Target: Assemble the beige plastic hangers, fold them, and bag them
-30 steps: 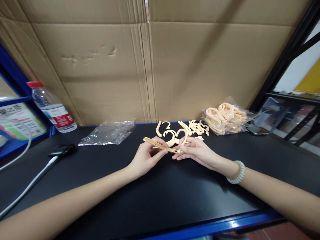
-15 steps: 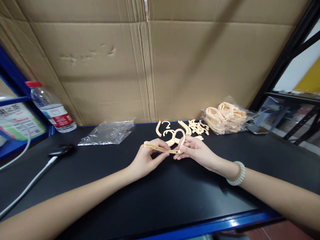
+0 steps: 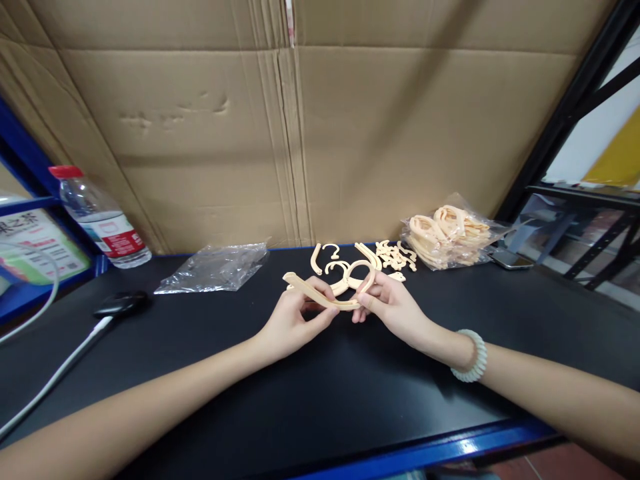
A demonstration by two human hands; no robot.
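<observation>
Hanger arm [image 3: 311, 291], above the tabletop [image 3: 320, 393] in the pinching grip of the left hand [image 3: 293, 323], now shows a smooth side instead of its earlier hollow one, toward the hook [image 3: 372, 274] pinched by the right hand [image 3: 393, 305], so their alignment seems under adjustment.

The beige arm [image 3: 311, 291] slants in mid-air, left end higher. The beige hook [image 3: 373, 272] curves upward at the arm's right end.

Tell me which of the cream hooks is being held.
The hook pinched in the right hand, curving upward near the strip that the left hand holds; the other visible hooks lie on the table.
</observation>
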